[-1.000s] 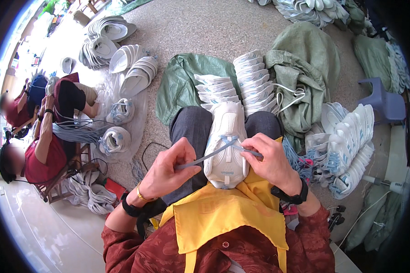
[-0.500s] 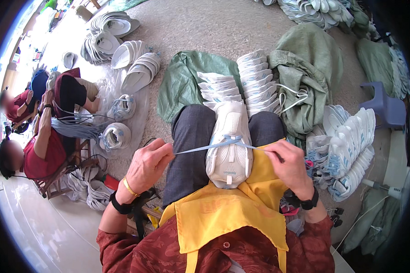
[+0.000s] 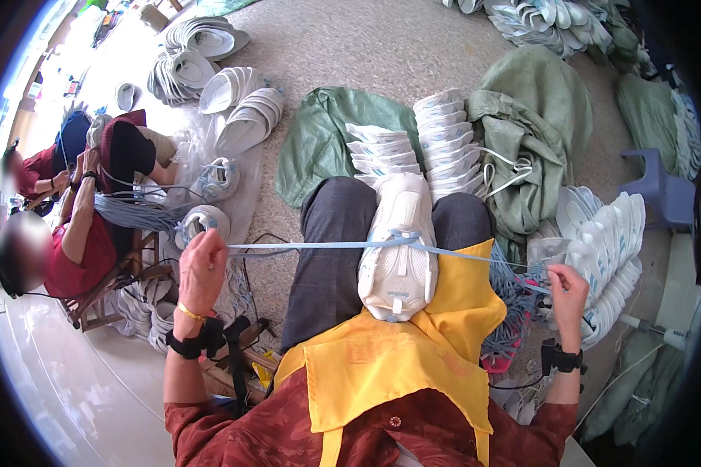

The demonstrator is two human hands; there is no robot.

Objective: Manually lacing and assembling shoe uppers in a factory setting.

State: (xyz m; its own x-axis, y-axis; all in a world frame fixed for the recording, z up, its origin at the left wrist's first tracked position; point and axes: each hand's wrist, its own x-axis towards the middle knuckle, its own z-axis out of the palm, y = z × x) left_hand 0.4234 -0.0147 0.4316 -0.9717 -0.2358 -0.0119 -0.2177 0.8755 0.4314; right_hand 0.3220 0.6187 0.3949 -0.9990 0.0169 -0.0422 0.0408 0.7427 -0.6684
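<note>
Light-blue lace [image 3: 304, 246] is running taut from side to side across a white shoe [image 3: 397, 284]. The shoe is lying lengthwise in the person's lap, between the 2 thighs, with its near end resting against a yellow apron [image 3: 389, 370]. The lace is crossing the middle of the shoe, and its 2 ends are extending past the dark grey trousers [image 3: 335, 233].

Left hand [image 3: 202, 272]: the fingers and thumb are pinching 1 end of the lace, well apart from the shoe. Right hand [image 3: 568, 294]: the fingertips and thumb are pinching the other end, also well apart from the shoe, near a pile of blue-grey laces [image 3: 508, 319].

Beyond the knees, 2 columns of white shoe parts [image 3: 448, 148] are standing side by side. A green sack [image 3: 311, 144] is lying to their left, and a grey-green sack [image 3: 537, 86] is lying to their right. Stacked white shoes [image 3: 609, 241] are occupying the right side, near a blue-purple stool [image 3: 662, 194].

On the left, 2 co-workers [image 3: 82, 253] in red tops are sitting; their handwork is too small to tell. Stacked pale shoe pieces [image 3: 249, 121] are resting on the floor [image 3: 350, 47] beyond them.
</note>
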